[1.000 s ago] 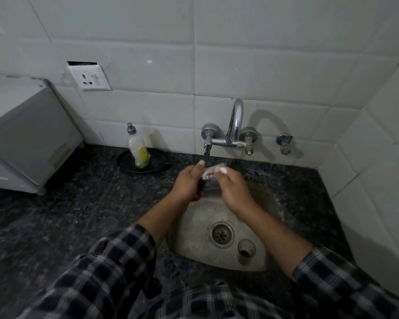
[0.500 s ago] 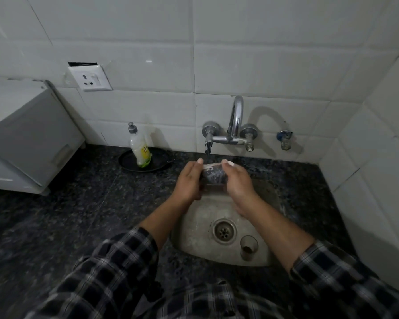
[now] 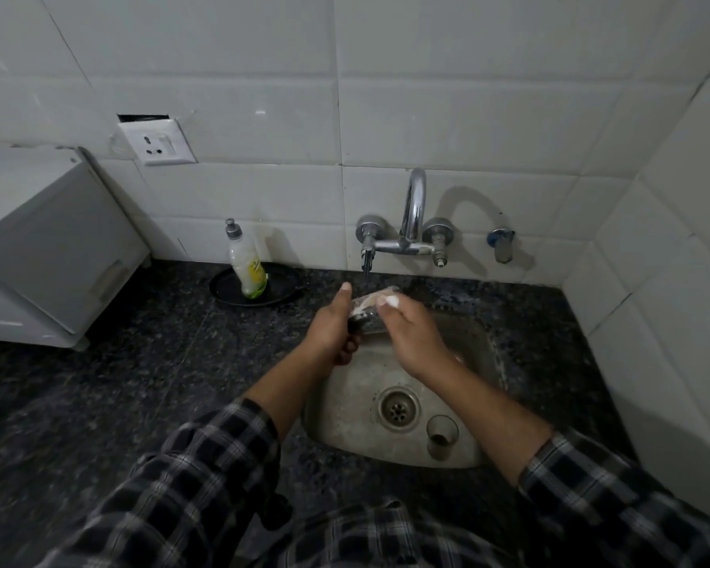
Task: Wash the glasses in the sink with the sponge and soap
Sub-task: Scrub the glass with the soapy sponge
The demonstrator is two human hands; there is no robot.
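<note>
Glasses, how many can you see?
2. One glass is gripped between left hand and right hand under the tap; a second glass stands in the sink by the drain. Arms may hide more.

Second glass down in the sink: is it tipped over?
No, the second glass stands upright, mouth up, on the floor of the sink beside the drain.
</note>
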